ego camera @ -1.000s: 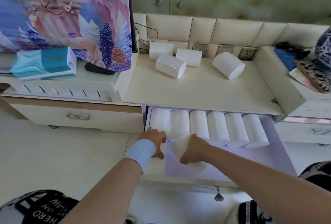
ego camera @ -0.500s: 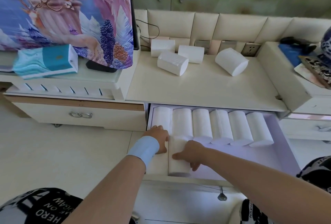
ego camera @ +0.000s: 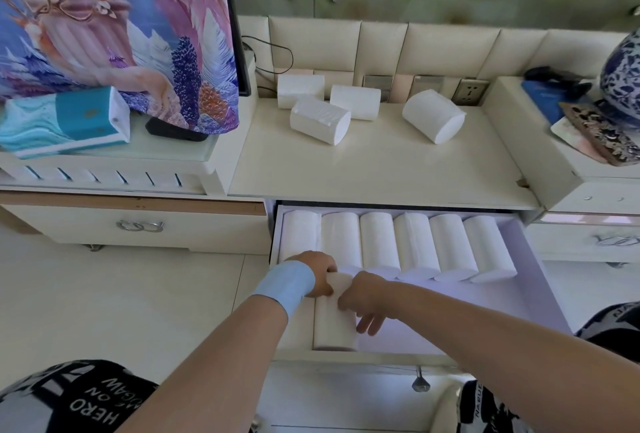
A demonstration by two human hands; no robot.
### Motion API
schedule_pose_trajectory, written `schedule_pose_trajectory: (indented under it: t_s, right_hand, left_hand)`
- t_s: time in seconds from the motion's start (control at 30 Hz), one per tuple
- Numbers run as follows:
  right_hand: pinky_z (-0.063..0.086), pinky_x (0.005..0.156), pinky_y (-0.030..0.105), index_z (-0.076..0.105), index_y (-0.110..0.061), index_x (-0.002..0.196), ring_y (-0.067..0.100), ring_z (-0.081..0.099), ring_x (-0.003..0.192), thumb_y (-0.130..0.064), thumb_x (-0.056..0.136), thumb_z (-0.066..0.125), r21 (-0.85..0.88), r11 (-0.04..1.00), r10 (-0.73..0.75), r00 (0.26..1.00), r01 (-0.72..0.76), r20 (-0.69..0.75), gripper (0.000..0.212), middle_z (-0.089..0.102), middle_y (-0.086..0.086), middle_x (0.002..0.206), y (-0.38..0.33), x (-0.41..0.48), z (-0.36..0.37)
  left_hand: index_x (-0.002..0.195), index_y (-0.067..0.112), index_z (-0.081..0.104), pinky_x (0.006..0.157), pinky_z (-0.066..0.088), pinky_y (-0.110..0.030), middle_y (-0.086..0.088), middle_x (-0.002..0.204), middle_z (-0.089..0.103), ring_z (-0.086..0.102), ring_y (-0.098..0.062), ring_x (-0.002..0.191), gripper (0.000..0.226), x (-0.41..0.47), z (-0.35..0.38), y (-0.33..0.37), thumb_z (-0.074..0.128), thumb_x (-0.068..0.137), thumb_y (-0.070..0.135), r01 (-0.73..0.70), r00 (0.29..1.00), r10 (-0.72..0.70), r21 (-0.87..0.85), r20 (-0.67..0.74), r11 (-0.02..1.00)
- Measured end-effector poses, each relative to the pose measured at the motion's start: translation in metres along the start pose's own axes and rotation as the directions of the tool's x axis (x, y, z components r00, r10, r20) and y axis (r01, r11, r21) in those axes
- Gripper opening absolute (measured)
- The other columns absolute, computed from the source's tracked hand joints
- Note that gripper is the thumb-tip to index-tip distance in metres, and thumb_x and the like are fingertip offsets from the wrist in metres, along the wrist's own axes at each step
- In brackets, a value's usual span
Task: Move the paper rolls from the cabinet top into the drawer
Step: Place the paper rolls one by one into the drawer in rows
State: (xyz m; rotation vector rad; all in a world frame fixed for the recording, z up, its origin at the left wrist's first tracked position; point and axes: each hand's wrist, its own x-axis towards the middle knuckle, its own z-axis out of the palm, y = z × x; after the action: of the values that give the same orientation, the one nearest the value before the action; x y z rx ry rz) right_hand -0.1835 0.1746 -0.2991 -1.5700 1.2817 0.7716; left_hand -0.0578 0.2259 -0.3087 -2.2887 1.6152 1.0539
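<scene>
The drawer (ego camera: pixel 540 280) under the cabinet top (ego camera: pixel 381 166) stands pulled out. A row of several white paper rolls (ego camera: pixel 415 245) lies side by side along its back. One more paper roll (ego camera: pixel 334 328) lies lengthwise at the drawer's front left. My left hand (ego camera: pixel 320 276), with a blue wristband, grips that roll's far end. My right hand (ego camera: pixel 367 301) lies over its right side with fingers curled down along it. Several rolls rest on the cabinet top: one (ego camera: pixel 320 121) in front, two behind it (ego camera: pixel 300 89) (ego camera: pixel 355 101), one (ego camera: pixel 433 115) to the right.
A teal tissue box (ego camera: pixel 65 121) and a screen draped in patterned cloth (ego camera: pixel 121 24) stand on the raised unit at left. A blue-and-white vase (ego camera: pixel 623 86) sits on the raised unit at right. A wall socket (ego camera: pixel 471 89) and a cable are behind the rolls.
The roll held over the drawer has been laid down lengthwise at the front left. My right hand has slid to its right side; my left hand has moved onto its far end.
</scene>
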Motion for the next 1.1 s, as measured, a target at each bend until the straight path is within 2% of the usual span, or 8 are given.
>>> schedule_pose_trajectory:
  t_s: [0.1,0.23,0.3,0.53,0.77,0.87,1.0,1.1]
  right_hand:
    - [0.061,0.082,0.044,0.05,-0.001,0.131,0.031,0.073,0.097,-0.025,0.095,0.057,-0.191,0.98,-0.061,0.998,0.056,-0.019,0.044,0.062,0.017,0.125,-0.001,0.001,-0.008]
    - [0.052,0.053,0.027,0.058,-0.004,0.084,0.023,0.067,0.06,-0.018,0.091,0.049,-0.475,0.868,-0.289,0.924,0.143,-0.251,0.018,0.064,0.01,0.072,-0.025,-0.004,-0.044]
    - [0.045,0.05,0.025,0.057,-0.008,0.075,0.025,0.066,0.066,-0.018,0.09,0.046,-0.461,0.864,-0.397,0.837,0.202,-0.377,0.021,0.062,0.007,0.071,-0.046,-0.004,-0.071]
    - [0.055,0.084,0.031,0.066,-0.013,0.118,0.025,0.065,0.103,-0.02,0.091,0.053,-0.255,0.87,-0.473,0.568,0.422,-0.674,0.031,0.067,0.006,0.118,-0.109,0.015,-0.161]
    - [0.05,0.086,0.034,0.027,-0.024,0.155,0.03,0.052,0.127,-0.03,0.089,0.065,0.006,0.832,-0.393,0.597,0.555,-0.699,0.076,0.036,0.005,0.152,-0.16,0.068,-0.203]
    - [0.047,0.09,0.034,0.012,-0.028,0.16,0.032,0.047,0.134,-0.036,0.09,0.062,0.062,0.807,-0.405,0.627,0.587,-0.665,0.086,0.031,0.006,0.159,-0.174,0.081,-0.21]
    - [0.047,0.102,0.041,0.016,-0.028,0.16,0.031,0.049,0.132,-0.051,0.09,0.055,0.073,0.815,-0.374,0.619,0.574,-0.691,0.083,0.04,0.003,0.157,-0.183,0.092,-0.212]
    - [0.047,0.1,0.045,0.035,-0.026,0.15,0.031,0.049,0.128,-0.056,0.091,0.052,-0.043,0.85,-0.363,0.525,0.525,-0.77,0.069,0.049,0.005,0.144,-0.182,0.096,-0.211]
  left_hand:
    - [0.142,0.024,0.048,0.103,0.045,-0.036,0.002,0.141,0.056,0.055,-0.022,0.124,0.052,0.001,-0.01,0.001,0.062,0.093,0.031,-0.003,1.0,0.003,-0.018,0.023,1.0]
    - [0.131,0.027,0.061,0.101,0.045,-0.034,0.003,0.134,0.061,0.057,-0.021,0.121,0.037,0.006,-0.053,0.009,0.057,0.094,0.032,-0.059,0.989,0.05,-0.063,-0.139,0.996]
    - [0.118,0.026,0.069,0.098,0.048,-0.035,0.0,0.125,0.066,0.06,-0.025,0.114,0.029,0.012,-0.083,0.01,0.056,0.093,0.029,-0.094,0.956,0.045,-0.156,-0.291,0.983]
    - [0.125,0.026,0.06,0.09,0.049,-0.031,0.005,0.125,0.062,0.059,-0.019,0.108,0.032,0.062,-0.161,-0.016,0.053,0.093,0.026,-0.145,0.792,-0.172,-0.455,-0.585,0.879]
    - [0.148,0.023,0.037,0.08,0.04,-0.032,-0.008,0.15,0.036,0.051,-0.031,0.124,0.05,0.123,-0.194,-0.048,0.045,0.098,0.027,-0.076,0.706,-0.389,-0.61,-0.591,0.789]
    - [0.153,0.02,0.029,0.09,0.039,-0.032,-0.006,0.156,0.031,0.045,-0.03,0.134,0.057,0.139,-0.199,-0.055,0.045,0.099,0.028,-0.116,0.693,-0.414,-0.658,-0.59,0.744]
    - [0.156,0.027,0.015,0.111,0.036,-0.042,0.001,0.164,0.016,0.034,-0.027,0.143,0.067,0.148,-0.204,-0.064,0.044,0.097,0.04,-0.145,0.77,-0.361,-0.695,-0.526,0.704]
    - [0.154,0.03,0.019,0.107,0.041,-0.043,-0.001,0.156,0.037,0.046,-0.031,0.133,0.065,0.15,-0.211,-0.07,0.044,0.095,0.043,-0.148,0.796,-0.363,-0.736,-0.485,0.66]
